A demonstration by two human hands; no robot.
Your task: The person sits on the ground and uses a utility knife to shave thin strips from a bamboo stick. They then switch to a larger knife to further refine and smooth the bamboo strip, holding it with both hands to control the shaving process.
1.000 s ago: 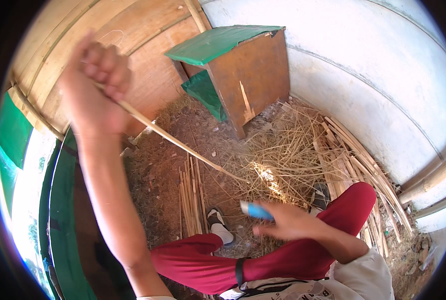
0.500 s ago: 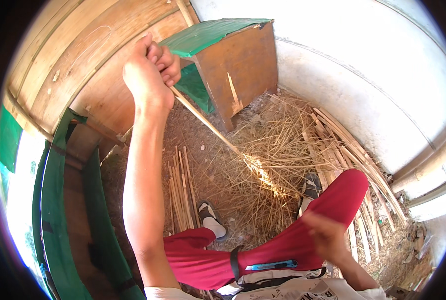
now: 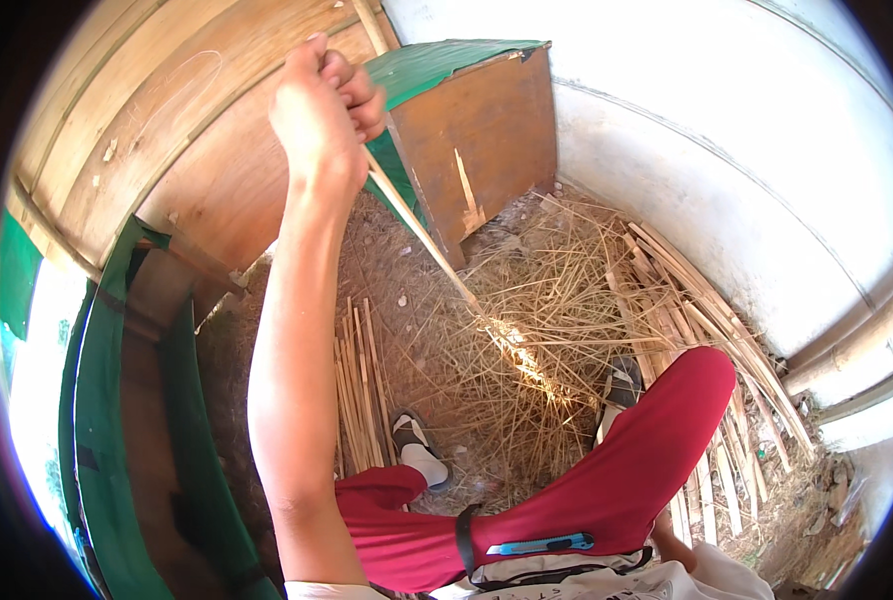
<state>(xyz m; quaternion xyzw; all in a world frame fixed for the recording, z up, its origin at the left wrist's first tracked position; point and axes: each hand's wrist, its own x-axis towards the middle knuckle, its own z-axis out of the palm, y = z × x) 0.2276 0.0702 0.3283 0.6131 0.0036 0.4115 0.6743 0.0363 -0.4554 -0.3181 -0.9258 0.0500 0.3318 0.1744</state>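
High at the upper left, my left hand [image 3: 329, 108] is closed round the upper end of a long thin bamboo strip [image 3: 415, 222]. The strip slants down to the right, its lower end over a heap of shavings [image 3: 557, 330] on the ground, where sunlight falls. My right forearm [image 3: 675, 546] goes down behind my red-trousered thigh at the lower right, and the right hand itself is hidden there. A blue box cutter [image 3: 541, 544] lies across my lap near the black strap.
Split bamboo strips lie in a bundle [image 3: 359, 385] by my left foot and in a larger pile [image 3: 712, 310] along the white wall. A brown wooden box [image 3: 482, 140] with a green cover stands ahead. Green-edged shelving [image 3: 97, 420] is close on my left.
My left hand has moved slightly up and right with the bamboo strip. My right hand, blurred above my thigh before, has dropped down behind it.
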